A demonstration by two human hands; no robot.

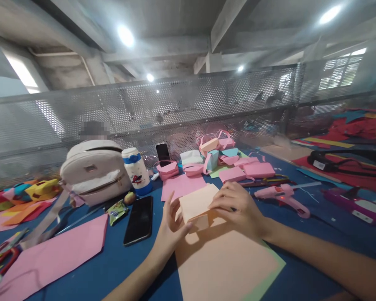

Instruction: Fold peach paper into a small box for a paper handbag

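Observation:
A small folded box of peach foam sheet or paper (199,202) is held between my two hands above the table. My left hand (172,225) grips its left side, with the thumb at the lower front edge and the fingers behind. On the right side, my right hand (238,205) pinches the box's edge, fingers bent over the top. Beneath them lie a flat peach sheet (225,259) and, under it, a green sheet (269,276). A pink hot glue gun (283,196) rests on its side just right of my right hand.
Behind my hands stand several small pink bags (260,170) near a perforated metal screen (175,108). At left are a pink sheet (62,255), a black phone (138,220), a bottle (136,171), a white backpack (95,171) and scissors (6,255). A purple tool (357,205) lies at right.

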